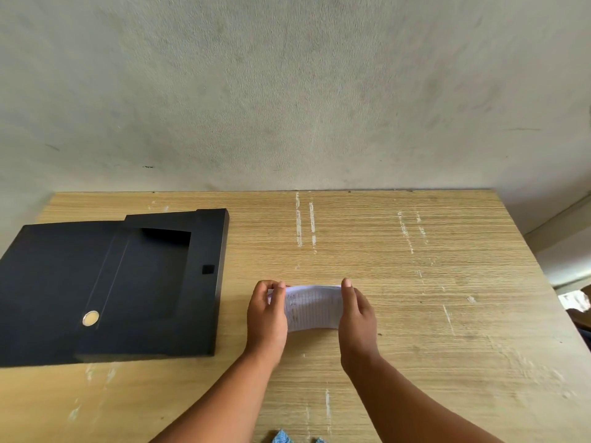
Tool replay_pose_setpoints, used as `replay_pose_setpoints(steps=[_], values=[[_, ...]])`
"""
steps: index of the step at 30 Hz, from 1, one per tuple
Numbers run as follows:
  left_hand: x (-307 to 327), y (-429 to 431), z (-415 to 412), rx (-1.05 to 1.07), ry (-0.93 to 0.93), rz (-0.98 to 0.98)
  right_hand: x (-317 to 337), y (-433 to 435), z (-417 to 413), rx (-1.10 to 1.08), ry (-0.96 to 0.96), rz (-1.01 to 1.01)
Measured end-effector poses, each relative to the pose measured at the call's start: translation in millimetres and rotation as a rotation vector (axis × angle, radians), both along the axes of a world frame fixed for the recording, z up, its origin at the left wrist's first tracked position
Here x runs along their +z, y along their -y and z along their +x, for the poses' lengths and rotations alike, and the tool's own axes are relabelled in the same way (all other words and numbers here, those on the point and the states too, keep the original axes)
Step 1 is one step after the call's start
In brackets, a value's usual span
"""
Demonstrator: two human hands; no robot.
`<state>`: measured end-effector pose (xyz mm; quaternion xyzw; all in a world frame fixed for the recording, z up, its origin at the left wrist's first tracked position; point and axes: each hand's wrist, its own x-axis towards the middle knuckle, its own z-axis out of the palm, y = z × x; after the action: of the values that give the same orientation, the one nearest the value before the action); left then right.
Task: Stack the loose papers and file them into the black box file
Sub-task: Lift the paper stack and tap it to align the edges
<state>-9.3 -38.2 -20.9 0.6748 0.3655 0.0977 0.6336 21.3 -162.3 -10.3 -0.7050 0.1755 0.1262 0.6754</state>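
A bare grey wall (pixel 287 91) backs a scuffed wood-grain table (pixel 431 282), and right in the middle both hands are at work. The left hand (pixel 267 314) and right hand (pixel 356 318) are each closed on a short side of the papers (pixel 311 306), fingers curled over the edges, pressing the bundle between them so it bows a little. This looks like the squaring-up step: best to ease that squeeze, tap the edges level on the table, and keep the sheets flat before carrying them left. The black box file (pixel 112 289) lies open near the left edge, well apart from the papers. The top sheet shows ruled lines and some writing, too small to read. No brand visible anywhere.
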Motion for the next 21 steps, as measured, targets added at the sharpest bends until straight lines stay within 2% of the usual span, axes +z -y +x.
replay_pose_setpoints(steps=[9,21], values=[[4.1,2.6,10.6,-0.031,0.137,0.005,1.7,-8.2,4.2,-0.021,0.089,0.038],[-4.6,5.5,12.7,0.031,0.110,0.021,-6.5,-10.5,4.9,-0.060,0.068,0.021]])
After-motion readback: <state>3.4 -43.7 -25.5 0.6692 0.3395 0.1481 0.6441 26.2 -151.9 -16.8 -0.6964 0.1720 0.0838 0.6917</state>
